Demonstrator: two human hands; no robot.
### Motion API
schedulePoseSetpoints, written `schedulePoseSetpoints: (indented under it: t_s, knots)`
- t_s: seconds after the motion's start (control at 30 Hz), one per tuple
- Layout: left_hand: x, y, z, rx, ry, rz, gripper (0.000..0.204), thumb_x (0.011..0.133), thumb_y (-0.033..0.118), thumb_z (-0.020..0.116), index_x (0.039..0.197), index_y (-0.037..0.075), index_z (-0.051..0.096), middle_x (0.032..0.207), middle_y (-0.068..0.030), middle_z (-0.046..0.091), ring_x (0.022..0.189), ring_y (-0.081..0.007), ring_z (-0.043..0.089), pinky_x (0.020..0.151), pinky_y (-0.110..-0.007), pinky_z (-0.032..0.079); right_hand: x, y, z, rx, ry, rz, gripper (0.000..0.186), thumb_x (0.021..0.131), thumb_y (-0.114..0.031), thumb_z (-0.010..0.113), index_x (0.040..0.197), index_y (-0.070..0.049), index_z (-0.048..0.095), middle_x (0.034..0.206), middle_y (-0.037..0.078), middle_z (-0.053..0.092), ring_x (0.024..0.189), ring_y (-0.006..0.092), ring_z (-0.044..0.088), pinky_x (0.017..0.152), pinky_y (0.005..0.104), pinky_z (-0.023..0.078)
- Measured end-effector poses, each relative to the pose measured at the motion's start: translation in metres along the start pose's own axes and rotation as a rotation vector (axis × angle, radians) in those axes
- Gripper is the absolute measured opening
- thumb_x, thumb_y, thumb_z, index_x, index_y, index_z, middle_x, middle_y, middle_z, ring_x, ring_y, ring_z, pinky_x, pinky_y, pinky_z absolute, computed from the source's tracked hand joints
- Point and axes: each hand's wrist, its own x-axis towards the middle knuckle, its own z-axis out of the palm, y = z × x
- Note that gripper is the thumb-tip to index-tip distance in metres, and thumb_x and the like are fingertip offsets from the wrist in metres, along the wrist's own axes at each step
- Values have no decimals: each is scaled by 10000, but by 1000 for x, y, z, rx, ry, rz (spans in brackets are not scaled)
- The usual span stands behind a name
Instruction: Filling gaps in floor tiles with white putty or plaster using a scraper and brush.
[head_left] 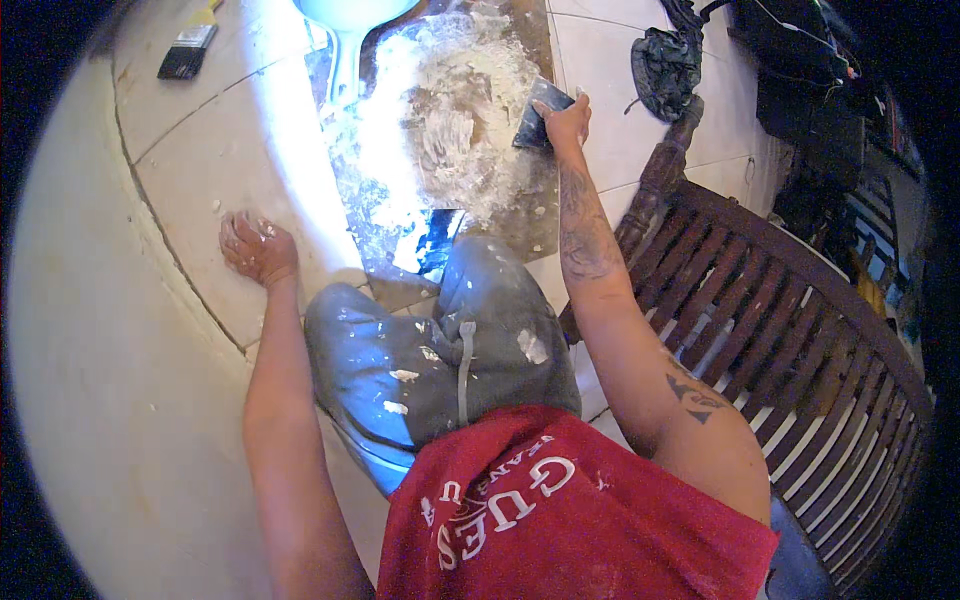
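Some white lettering, large and small, runs askew across our red shirt [610, 545], 6 o'clock. Right arm stretched toward 1 o'clock; right hand [568, 125] clamped on dark flat scraper [531, 118] at 3 o'clock edge of white-smeared brown board [540, 215]. Left hand [258, 250] down by tile floor [200, 150], between 9 and 10, fingers bent; we can't tell if apart or together.

Before you, a board [530, 215] lies on floor tiles [200, 160]: scraper [530, 122] over its right edge, seemingly a pan [355, 12] far left, brush [187, 52] farther left, bench [780, 236] nearer, right.
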Motion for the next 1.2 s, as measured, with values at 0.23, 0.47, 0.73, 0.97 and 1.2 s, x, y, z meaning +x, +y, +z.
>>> schedulePoseSetpoints:
  t_s: [0.23,0.47,0.73,0.97,1.2]
  knots:
    - [3,-1,2,42,-31,-11,352,732,225,534,1059,119,463,1184,-79,430,1095,-289,384,844,-475,332,19,-24,9,-77,-14,-329,838,573,-341,753,1200,2,315,1160,193,432,1073,337,434,891,403,362]
    - [1,11,4,43,27,11,362,727,221,539,1063,114,457,1184,-80,431,1093,-282,386,848,-472,330,56,-17,7,-141,-106,-597,880,564,-343,762,1253,-53,297,1158,176,444,1073,316,447,892,401,369]
    - [1,4,-5,119,-12,30,370,712,203,554,1055,108,452,1169,-77,434,1093,-276,380,848,-459,318,54,-36,6,-114,-249,-767,852,593,-304,751,1270,-80,285,1213,157,429,1111,307,432,905,374,369]
    - [6,73,16,-75,-47,30,368,716,217,545,1054,99,461,1181,-87,421,1105,-269,365,860,-457,307,157,26,-21,-327,-73,-1226,862,649,-215,678,1320,-22,172,1275,210,346,1156,358,366,939,404,326]
    - [2,4,-2,77,-45,-24,342,710,223,542,1027,106,481,1174,-89,422,1096,-277,369,857,-466,308,6,-66,16,-367,-364,-1102,810,622,-271,724,1265,-71,273,1139,160,434,1038,337,463,863,399,392]
